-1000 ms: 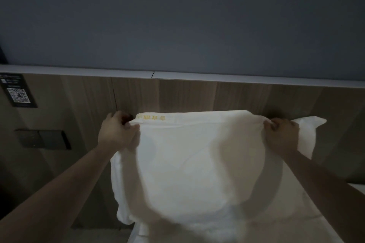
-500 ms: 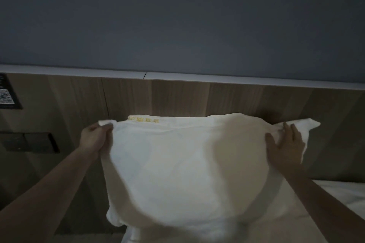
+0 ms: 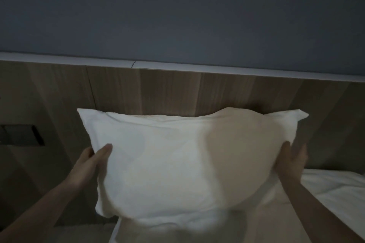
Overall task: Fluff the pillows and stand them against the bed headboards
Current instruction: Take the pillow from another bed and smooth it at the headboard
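A white pillow stands upright in the middle of the view, its top edge against the wooden headboard. My left hand grips the pillow's left side, thumb on the front and fingers behind. My right hand clasps the pillow's right side the same way. The pillow's lower edge is blurred and rests just above the white bed sheet.
A white ledge tops the headboard, with a grey-blue wall above. A dark switch panel is set into the wood at the left. The bed's left edge runs along the bottom, with floor beside it.
Both hands slid down from the pillow's top corners to its sides. The pillow now stands taller and plumper against the headboard, and the view shifted slightly right.
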`<act>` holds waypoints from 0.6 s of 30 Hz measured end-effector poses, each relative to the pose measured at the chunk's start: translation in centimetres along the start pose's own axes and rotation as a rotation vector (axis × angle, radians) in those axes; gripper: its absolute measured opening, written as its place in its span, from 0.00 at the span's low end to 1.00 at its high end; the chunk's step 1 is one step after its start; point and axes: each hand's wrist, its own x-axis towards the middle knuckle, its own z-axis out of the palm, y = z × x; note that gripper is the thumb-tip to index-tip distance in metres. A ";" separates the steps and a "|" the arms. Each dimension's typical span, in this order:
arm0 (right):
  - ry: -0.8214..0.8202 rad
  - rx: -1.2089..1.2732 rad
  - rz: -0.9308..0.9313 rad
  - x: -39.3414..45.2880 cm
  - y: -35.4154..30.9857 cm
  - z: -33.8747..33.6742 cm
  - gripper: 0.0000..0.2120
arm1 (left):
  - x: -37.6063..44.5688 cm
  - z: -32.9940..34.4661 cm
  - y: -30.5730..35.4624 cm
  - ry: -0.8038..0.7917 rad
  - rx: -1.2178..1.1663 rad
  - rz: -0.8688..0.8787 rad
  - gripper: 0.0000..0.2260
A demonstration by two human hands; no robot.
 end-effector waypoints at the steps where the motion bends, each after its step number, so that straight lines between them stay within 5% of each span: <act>1: -0.059 0.017 0.123 -0.3 1.0 -0.2 0.40 | -0.5 0.5 -0.8 -0.058 -0.020 -0.027 0.38; 4: -0.202 -0.007 0.248 -0.6 2.6 -0.2 0.44 | -1.2 2.2 -1.7 -0.038 0.052 0.003 0.35; 8: -0.036 -0.019 0.138 0.5 2.1 -0.4 0.31 | -1.7 3.1 0.0 0.195 0.264 0.104 0.11; 13: 0.239 0.117 0.163 0.3 1.0 -0.3 0.25 | -2.4 3.8 0.7 0.231 0.210 0.193 0.12; 16: 0.178 0.028 0.271 0.5 1.7 -0.9 0.19 | -1.1 3.2 -0.2 0.133 0.324 0.113 0.08; 18: 0.150 0.011 0.249 0.4 1.2 -1.3 0.16 | -0.1 2.6 0.0 0.091 0.294 0.044 0.15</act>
